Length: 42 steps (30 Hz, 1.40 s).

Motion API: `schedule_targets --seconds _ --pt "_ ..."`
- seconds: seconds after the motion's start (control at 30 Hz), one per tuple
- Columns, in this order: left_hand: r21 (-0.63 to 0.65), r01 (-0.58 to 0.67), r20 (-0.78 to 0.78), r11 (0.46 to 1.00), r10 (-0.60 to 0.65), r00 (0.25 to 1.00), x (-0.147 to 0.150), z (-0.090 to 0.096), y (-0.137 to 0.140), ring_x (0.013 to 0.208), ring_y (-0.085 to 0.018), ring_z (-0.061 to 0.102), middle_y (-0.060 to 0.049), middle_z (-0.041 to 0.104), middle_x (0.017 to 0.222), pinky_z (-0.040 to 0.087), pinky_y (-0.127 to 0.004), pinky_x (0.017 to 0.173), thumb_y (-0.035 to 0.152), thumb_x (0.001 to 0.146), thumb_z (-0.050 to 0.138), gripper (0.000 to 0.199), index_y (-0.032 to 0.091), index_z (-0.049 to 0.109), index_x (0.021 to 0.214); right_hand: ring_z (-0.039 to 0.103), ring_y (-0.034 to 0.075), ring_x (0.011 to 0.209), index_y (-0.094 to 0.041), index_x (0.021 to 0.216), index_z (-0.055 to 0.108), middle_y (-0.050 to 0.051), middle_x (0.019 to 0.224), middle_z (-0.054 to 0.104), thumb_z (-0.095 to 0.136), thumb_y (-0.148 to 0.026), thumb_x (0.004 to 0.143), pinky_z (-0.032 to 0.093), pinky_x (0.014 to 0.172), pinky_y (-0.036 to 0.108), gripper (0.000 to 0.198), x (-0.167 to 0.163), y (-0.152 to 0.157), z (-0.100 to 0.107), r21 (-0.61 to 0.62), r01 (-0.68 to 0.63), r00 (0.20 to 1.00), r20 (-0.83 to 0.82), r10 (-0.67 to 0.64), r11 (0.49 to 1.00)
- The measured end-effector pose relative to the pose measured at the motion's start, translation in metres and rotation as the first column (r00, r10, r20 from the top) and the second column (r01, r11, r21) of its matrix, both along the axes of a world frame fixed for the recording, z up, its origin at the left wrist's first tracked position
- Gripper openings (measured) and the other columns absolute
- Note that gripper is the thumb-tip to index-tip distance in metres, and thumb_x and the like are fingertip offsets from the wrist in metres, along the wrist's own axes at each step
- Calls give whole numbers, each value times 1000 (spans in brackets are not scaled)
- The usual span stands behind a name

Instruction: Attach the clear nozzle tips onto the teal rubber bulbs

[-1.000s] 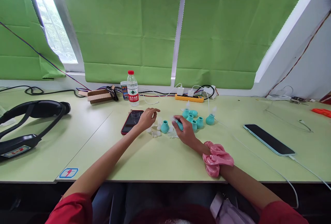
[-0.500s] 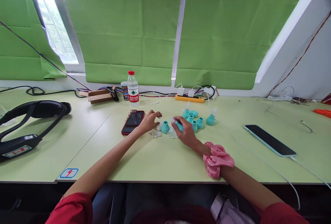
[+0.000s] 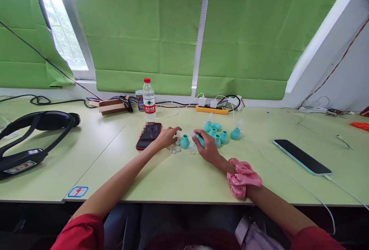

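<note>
My right hand (image 3: 206,145) is closed around a teal squeeze bulb (image 3: 200,140), with a clear plastic tip (image 3: 192,133) at its left end. My left hand (image 3: 168,137) has its thumb and fingers curved about a small clear plastic nozzle (image 3: 178,134), partly hidden by the fingers. Between the two hands a teal bulb (image 3: 184,141) stands upright, its opening facing up. Small clear plastic pieces (image 3: 174,149) lie just in front of the left hand, and more clear pieces (image 3: 193,149) lie by the right hand.
Several teal bulbs (image 3: 223,137) are grouped beyond my right hand, some with clear tips. A dark phone (image 3: 148,136) lies left; another phone (image 3: 301,157) is charging at right. Behind are a water bottle (image 3: 149,102), a cup (image 3: 140,100) and a power strip (image 3: 211,109). A headset (image 3: 37,138) sits far left.
The left fingers have drawn slightly closer about the clear nozzle. The right hand keeps its hold on the teal bulb, and the view has shifted very slightly.
</note>
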<state>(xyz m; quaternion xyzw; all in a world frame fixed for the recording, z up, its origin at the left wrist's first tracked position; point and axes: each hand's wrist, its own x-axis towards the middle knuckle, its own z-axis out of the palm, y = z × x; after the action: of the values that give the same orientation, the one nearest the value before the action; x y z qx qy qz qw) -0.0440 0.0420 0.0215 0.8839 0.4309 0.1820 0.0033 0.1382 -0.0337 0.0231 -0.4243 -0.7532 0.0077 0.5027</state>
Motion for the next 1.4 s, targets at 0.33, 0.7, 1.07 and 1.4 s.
schedule_targets --seconds 0.33,0.7,1.07,1.4 --pt "281 63 193 958 -120 974 9 16 -19 87 -19 47 -7 57 89 40 -31 75 13 74 38 28 17 51 98 49 10 46 -17 82 48 -2 61 51 49 -38 73 41 49 25 22 -4 5 -1 -313 -338 863 -479 159 888" --pt "-42 180 645 983 -111 756 41 16 -56 53 -8 45 0 56 58 37 -19 51 35 77 43 29 13 55 63 47 11 39 -18 80 50 -4 51 49 52 -37 69 38 37 23 22 -2 7 5 -380 -716 584 -785 205 586" --pt "-135 263 685 956 -102 722 38 14 -48 49 -7 42 0 54 57 36 -17 47 39 79 39 32 13 56 70 43 9 35 -18 77 48 -4 50 50 48 -39 72 31 34 21 21 -1 6 6 -393 -726 589 -779 215 565" --pt "-99 163 675 982 -54 736 39 9 -46 56 -9 51 -1 59 62 41 -18 51 32 76 47 24 14 61 85 42 9 35 -19 81 48 -5 48 47 49 -43 71 32 33 22 26 -4 8 -1 -356 -591 655 -736 172 724"
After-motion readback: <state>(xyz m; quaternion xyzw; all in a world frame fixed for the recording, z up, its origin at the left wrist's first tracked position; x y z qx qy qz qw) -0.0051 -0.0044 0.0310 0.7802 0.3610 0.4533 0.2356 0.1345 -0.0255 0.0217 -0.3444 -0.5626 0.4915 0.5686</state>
